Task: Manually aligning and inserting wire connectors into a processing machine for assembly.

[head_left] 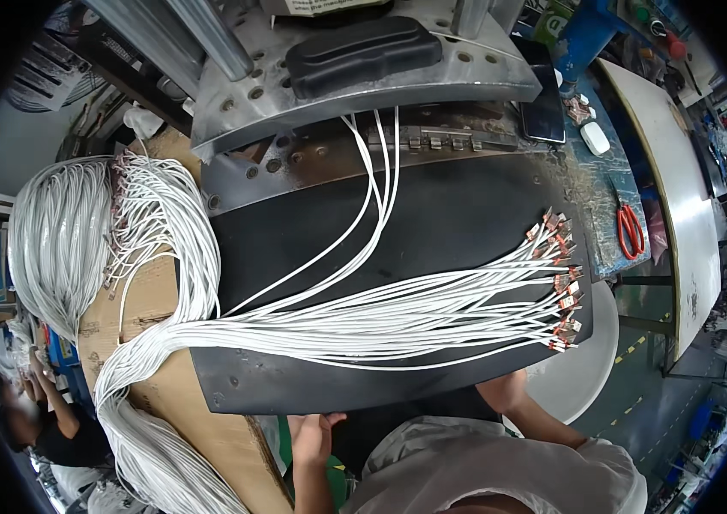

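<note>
A broad bundle of white cables (pixel 355 332) lies fanned across a black board (pixel 295 231). Their small metal connectors with red parts (pixel 567 300) point right, near the board's right edge. A few white cables (pixel 385 188) curve up from the bundle and pass under the metal plate of a press (pixel 363 94), where their ends are hidden. My left hand (pixel 312 435) is at the board's near edge, its visible fingers curled together; what they hold, if anything, is hidden. Farther right, my right hand (pixel 503 391) reaches that same edge, its fingers out of sight beneath the board.
More cables (pixel 59 240) are heaped on cardboard (pixel 145 300) at left, and some hang down in front. Red-handled scissors (pixel 630 231) and a white case (pixel 595 138) lie on a blue bench at right. A round white stool (pixel 595 351) stands below. Another person (pixel 59 428) is at lower left.
</note>
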`<state>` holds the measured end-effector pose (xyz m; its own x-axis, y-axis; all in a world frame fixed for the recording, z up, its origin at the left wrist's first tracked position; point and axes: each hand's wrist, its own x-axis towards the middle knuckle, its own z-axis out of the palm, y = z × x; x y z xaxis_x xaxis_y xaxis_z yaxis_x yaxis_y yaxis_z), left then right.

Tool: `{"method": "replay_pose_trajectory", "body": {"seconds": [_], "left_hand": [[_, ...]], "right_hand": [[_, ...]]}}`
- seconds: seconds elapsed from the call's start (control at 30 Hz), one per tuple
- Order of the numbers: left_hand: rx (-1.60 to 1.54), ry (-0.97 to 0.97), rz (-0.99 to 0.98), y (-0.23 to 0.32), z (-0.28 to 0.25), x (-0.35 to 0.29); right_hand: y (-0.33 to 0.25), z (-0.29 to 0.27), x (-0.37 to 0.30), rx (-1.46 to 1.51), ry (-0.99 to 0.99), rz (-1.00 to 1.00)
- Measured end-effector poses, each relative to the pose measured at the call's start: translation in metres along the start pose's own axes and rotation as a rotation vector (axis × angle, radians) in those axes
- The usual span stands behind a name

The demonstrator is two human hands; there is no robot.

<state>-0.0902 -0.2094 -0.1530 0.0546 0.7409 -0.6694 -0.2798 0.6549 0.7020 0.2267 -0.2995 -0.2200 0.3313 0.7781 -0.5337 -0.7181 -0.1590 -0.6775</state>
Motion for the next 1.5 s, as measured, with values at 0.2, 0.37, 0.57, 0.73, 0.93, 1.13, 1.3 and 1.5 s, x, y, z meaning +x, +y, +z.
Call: {"method": "replay_pose_trajectory", "body": {"seconds": [0.2,0.37,0.57,0.73,0.93,1.13,1.3,1.5], "left_hand": [[1.008,-1.131,0.254,0.113,0.088,-0.046],[1.416,-0.610,1.536,0.154,0.157,0.041],[1.959,0.077,1.215,0.228,0.162,0.069],[1.588,-0.436,1.229,0.219,0.133,0.045],[1.511,-0.510,1.316,0.189,0.109,0.056],[1.477,-0.501,1.169,0.191,0.125,0.043],[1.505,-0.528,1.315,0.185,0.114,0.048],[0.487,-0.224,1.097,0.207,0.101,0.051]], "right_hand": [[-0.089,0.098,-0.049,-0.508,-1.139,0.567],[-0.183,0.189,-0.001,-0.971,-1.380,-0.719],[-0.228,0.189,0.059,-1.876,-0.717,-0.728],[-0.235,0.177,0.065,-1.684,-0.837,-0.713],[-0.266,0.213,0.062,-1.914,-0.630,-0.363],[-0.236,0.223,0.080,-1.802,-1.038,-0.543],[-0.229,0.232,0.094,-1.667,-1.014,-0.375],[-0.240,0.219,0.070,-1.294,-1.026,-0.231]]}}
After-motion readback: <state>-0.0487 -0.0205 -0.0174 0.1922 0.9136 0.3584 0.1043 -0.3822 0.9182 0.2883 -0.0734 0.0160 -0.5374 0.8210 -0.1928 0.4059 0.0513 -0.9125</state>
